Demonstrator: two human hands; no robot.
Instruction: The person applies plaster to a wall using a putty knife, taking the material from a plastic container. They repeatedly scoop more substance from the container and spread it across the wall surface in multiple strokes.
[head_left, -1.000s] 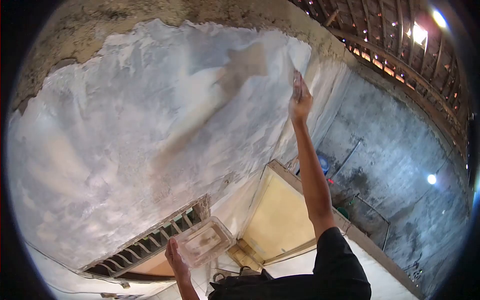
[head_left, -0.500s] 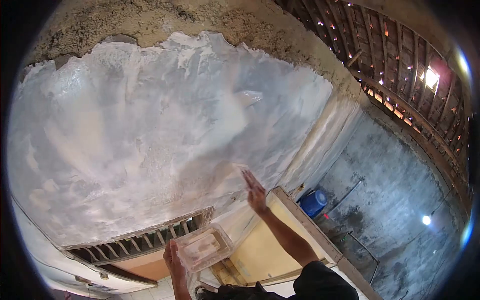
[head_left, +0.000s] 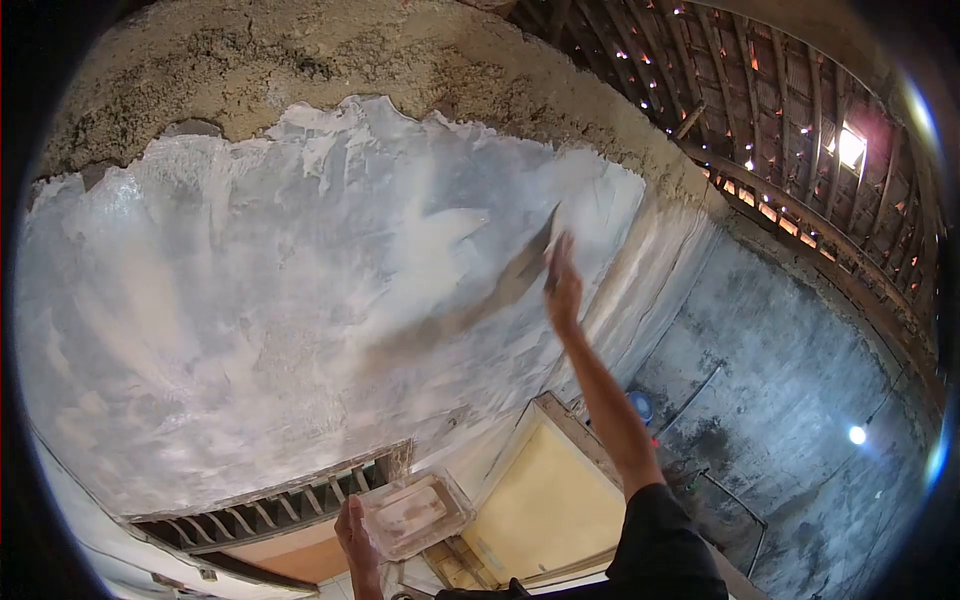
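Note:
My left hand (head_left: 354, 530) grips the left edge of a clear plastic tub (head_left: 462, 505), low in the middle of the view. Pale, smeared material lies inside the tub. My right hand (head_left: 563, 283) is raised against the upper right part of the plastered wall (head_left: 300, 260), fingers together and pointing up. Something thin and flat seems to be at its fingertips, too blurred to make out. A dark shadow stretches down and left from this hand across the smooth, whitish-grey coat.
Rough brown plaster (head_left: 400, 60) runs above the smooth coat. Below are a slatted vent opening (head_left: 280, 505) and a yellow panel (head_left: 545, 495). To the right are a blue container (head_left: 640, 405), a bluish wall (head_left: 780, 370) and wooden roof beams (head_left: 760, 90).
My right hand has moved up and to the right along the wall, its arm now more outstretched. The view has shifted slightly. My left hand still holds the tub.

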